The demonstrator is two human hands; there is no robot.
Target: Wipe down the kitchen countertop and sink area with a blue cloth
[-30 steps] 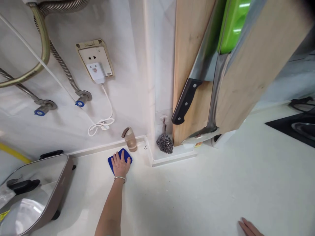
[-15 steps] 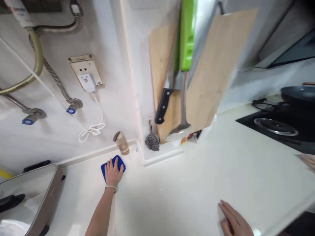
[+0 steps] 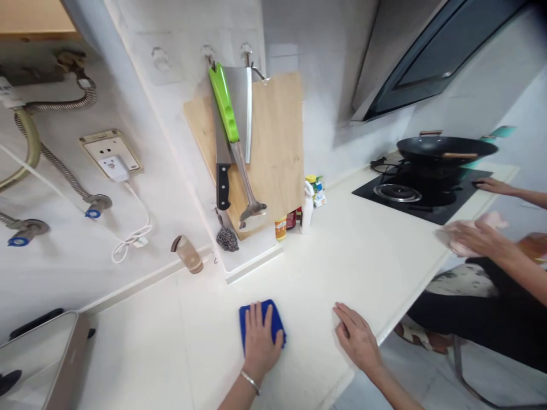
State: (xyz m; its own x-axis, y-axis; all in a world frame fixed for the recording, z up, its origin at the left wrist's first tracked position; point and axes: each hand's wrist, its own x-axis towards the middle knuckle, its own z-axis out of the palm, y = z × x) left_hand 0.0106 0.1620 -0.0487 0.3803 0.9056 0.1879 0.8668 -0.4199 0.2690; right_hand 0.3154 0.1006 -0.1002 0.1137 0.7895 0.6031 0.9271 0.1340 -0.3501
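Head view: the left hand (image 3: 260, 336) is laid flat, its fingers slightly spread, on a blue cloth (image 3: 273, 313), which is pressed against the white desk (image 3: 316, 285). The cloth is covered by the palm but is not gripped. The right hand (image 3: 356, 336) is held open and empty on the desk near its front edge, well apart from the cloth. Compared with the earlier frames, the cloth is seen farther from the tan bottle (image 3: 188, 254) at the wall, and the gap between the two hands is narrowed. A wooden chopping board (image 3: 277, 136) and a cleaver (image 3: 236, 85) are hung behind, above a steel scourer (image 3: 227, 240). A wok (image 3: 444, 148) is set on a black hob (image 3: 397, 193). At the desk's far edge, a pink cloth (image 3: 491, 221) is handled by a co-worker's hand (image 3: 472, 238).
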